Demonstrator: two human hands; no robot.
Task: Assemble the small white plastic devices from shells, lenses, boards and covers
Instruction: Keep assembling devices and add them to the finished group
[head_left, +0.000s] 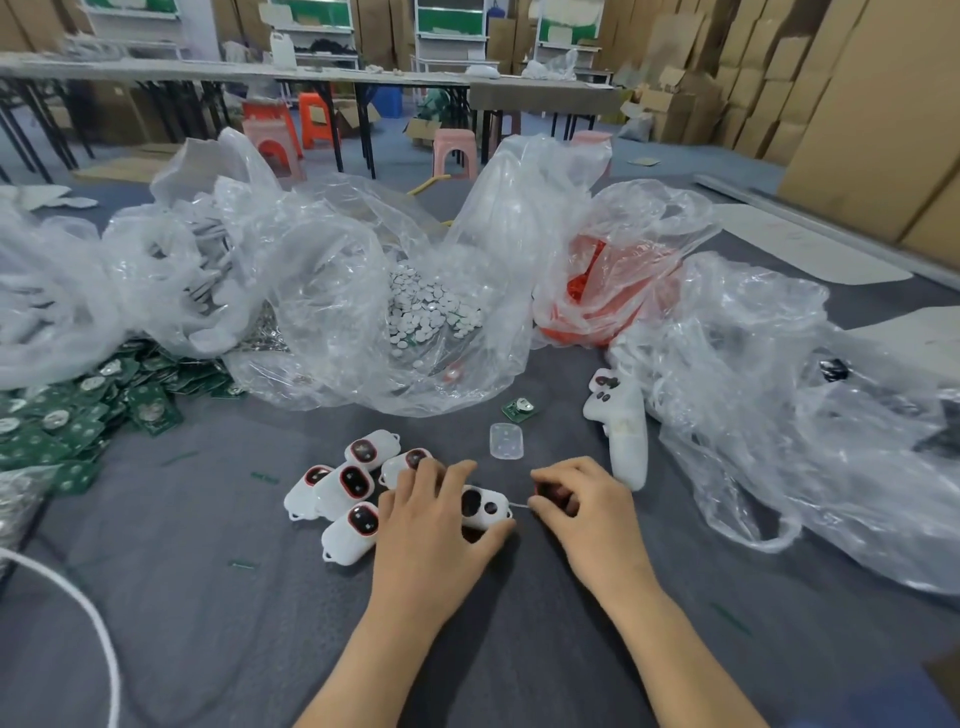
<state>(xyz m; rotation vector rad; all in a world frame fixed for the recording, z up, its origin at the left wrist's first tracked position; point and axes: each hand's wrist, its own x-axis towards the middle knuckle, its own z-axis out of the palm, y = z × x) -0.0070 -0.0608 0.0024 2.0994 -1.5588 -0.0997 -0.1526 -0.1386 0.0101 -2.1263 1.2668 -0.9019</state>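
Left hand (431, 525) grips shell (485, 506) near bag (332, 291) of, perhaps, lenses (431, 312)

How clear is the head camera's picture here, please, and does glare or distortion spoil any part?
Head view: wide-angle distortion bows the long grey far table; light is soft, shadows faint; white glare on the crumpled clear plastic bags partly veils their contents; the white plastic shell in the left hand reads sharply; the small red part pinched by the right hand is mostly hidden.

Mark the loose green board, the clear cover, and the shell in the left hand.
loose green board (519, 409), head view, its centre.
clear cover (505, 441), head view, its middle.
white shell (501, 503), head view, its top face.
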